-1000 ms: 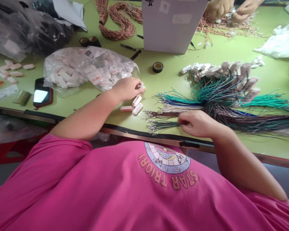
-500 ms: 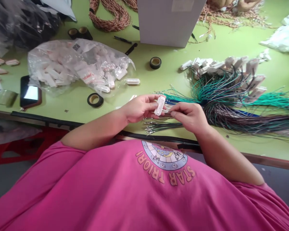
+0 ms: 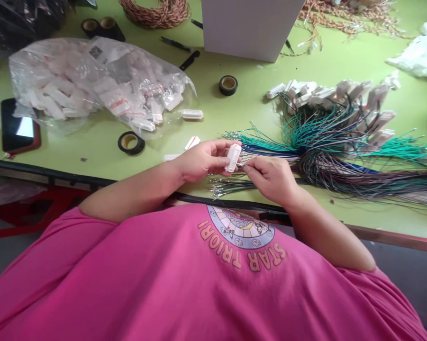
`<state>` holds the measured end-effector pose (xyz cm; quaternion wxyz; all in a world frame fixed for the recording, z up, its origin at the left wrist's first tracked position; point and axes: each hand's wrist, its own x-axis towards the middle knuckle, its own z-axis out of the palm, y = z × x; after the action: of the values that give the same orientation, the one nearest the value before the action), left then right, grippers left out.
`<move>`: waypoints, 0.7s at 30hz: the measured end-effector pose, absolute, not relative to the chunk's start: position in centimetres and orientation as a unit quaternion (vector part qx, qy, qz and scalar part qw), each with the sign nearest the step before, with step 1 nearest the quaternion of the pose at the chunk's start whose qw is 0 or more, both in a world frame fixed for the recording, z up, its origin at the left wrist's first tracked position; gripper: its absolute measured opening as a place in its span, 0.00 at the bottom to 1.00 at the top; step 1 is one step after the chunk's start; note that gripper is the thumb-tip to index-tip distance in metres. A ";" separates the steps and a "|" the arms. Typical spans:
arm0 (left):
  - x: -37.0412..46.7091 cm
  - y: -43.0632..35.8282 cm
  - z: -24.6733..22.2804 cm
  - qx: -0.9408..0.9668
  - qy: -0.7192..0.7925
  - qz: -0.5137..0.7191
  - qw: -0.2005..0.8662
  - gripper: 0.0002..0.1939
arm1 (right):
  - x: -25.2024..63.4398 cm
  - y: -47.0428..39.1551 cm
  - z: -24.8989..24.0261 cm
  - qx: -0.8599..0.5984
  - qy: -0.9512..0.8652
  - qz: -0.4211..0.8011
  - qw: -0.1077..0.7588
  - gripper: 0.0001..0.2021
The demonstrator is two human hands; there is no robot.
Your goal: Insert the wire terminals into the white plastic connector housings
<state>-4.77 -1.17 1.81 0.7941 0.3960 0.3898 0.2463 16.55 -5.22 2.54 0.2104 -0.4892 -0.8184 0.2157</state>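
Observation:
My left hand [image 3: 208, 161] pinches a white plastic connector housing [image 3: 233, 157] upright between thumb and fingers. Just to its right, my right hand [image 3: 270, 177] is closed in a pinch on a thin wire whose end sits close against the housing's side; whether it has entered a slot I cannot tell. Beneath and behind both hands lie bundles of loose wires with metal terminals, green ones [image 3: 250, 140] farther back and dark ones [image 3: 231, 187] nearer the edge. Two more white housings, one of them with a red stripe [image 3: 192, 142], rest beside my left wrist.
Clear bags of white housings [image 3: 103, 85] lie at the left, near a phone [image 3: 19, 128]. Black tape rolls [image 3: 228, 85] sit on the green table. A grey box [image 3: 249, 31] stands at the back. Wired housings [image 3: 358, 94] and a long wire bundle [image 3: 369, 177] fill the right.
My right hand has come slightly left, nearer the connector housing. The housing has turned a little in my left hand. The whole view has shifted slightly.

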 end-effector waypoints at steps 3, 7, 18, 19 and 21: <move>-4.8 -1.2 1.7 0.401 0.392 0.244 0.791 0.26 | 16.7 -5.2 2.5 -0.488 -0.830 0.190 0.192 0.14; -4.8 -1.2 1.4 0.427 0.404 0.239 0.773 0.25 | 16.6 -5.2 2.3 -0.488 -0.848 0.128 0.165 0.15; -3.9 -1.8 1.7 0.475 0.413 0.242 0.739 0.20 | 15.7 -5.5 0.6 -0.463 -0.865 0.113 0.156 0.15; -4.0 -1.8 1.8 0.476 0.414 0.248 0.735 0.20 | 15.7 -5.5 0.7 -0.473 -0.853 0.130 0.180 0.14; -4.1 -1.7 1.9 0.477 0.418 0.261 0.728 0.21 | 15.6 -5.5 0.9 -0.490 -0.826 0.168 0.221 0.13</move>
<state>-4.06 -1.70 1.94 0.7280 0.4767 0.4182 0.2605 15.64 -5.46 0.92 0.2215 -0.4900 -0.8261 0.1685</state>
